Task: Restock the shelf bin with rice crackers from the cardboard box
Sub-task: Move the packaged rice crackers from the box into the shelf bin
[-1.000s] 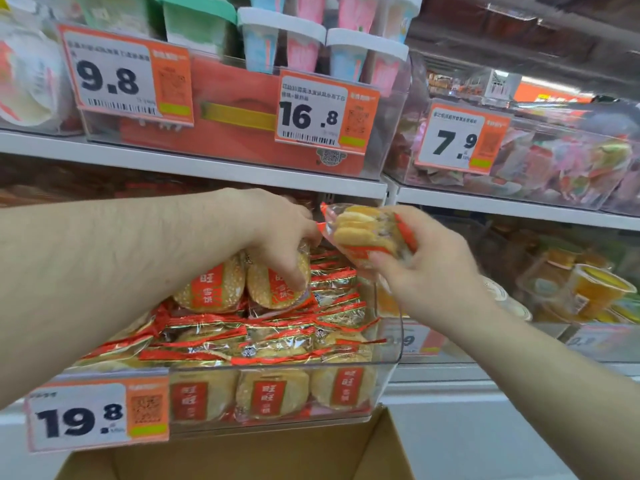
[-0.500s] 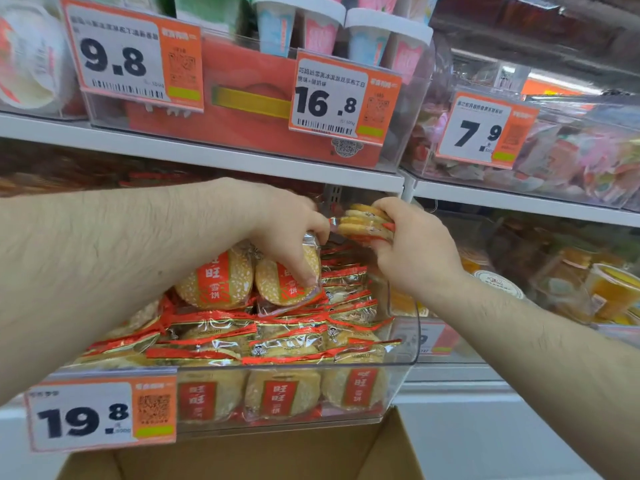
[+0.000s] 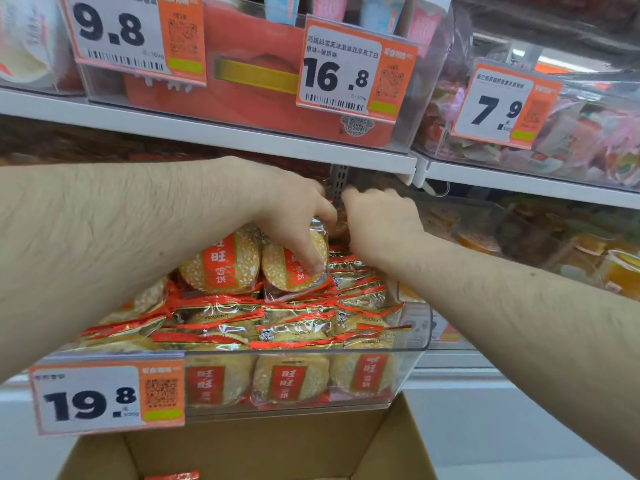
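Observation:
A clear shelf bin (image 3: 414, 344) holds several rice cracker packs (image 3: 221, 261) in red and gold wrappers, some standing at the back and others lying flat. My left hand (image 3: 294, 216) grips an upright pack (image 3: 294, 271) at the back of the bin, thumb on its front. Close beside it, my right hand (image 3: 377, 223) reaches deep into the bin with its fingers curled over another pack (image 3: 337, 225), of which only a sliver shows between the hands. The open cardboard box (image 3: 277, 445) stands under the bin, with one red wrapper (image 3: 173, 475) showing at its bottom edge.
The white upper shelf edge (image 3: 242, 136) runs just above both hands, carrying bins with price tags 9.8, 16.8 and 7.9. A 19.8 tag (image 3: 107, 396) hangs on the bin's front left. A neighbouring bin of jelly cups (image 3: 616, 271) sits to the right.
My right hand has carried its cracker pack further in, to the back of the bin, and the pack is now mostly hidden. My left hand still holds the upright pack.

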